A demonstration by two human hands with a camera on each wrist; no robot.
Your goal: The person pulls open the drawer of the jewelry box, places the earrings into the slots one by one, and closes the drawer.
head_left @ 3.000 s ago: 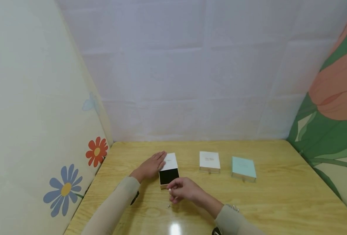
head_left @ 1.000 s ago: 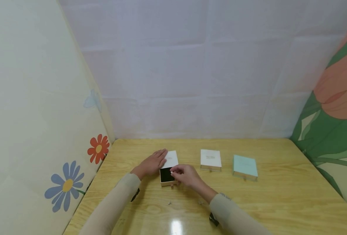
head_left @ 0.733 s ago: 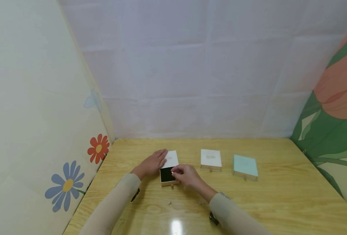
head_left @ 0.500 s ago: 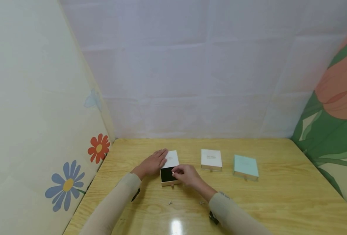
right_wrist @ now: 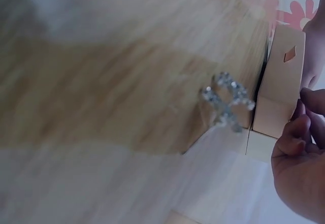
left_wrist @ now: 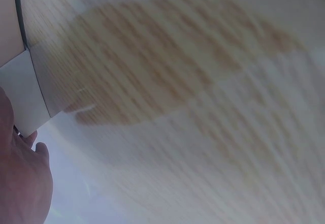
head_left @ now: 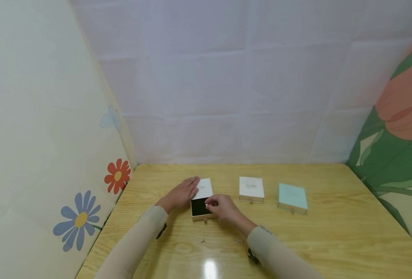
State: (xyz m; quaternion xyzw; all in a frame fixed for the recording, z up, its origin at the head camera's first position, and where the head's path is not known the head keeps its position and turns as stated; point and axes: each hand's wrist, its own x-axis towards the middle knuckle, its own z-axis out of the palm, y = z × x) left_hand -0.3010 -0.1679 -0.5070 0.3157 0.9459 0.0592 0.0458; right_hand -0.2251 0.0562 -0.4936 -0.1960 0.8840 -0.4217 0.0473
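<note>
With the flat, open left hand (head_left: 179, 195) steadying the white sleeve of the open, black-lined cardboard drawer box (head_left: 199, 208), lower the small sparkly earring pinched in the right hand (head_left: 221, 206) squarely over its black lining.

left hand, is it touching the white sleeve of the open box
Touching: in the head view the left hand lies flat with its fingers resting on the white sleeve.
</note>
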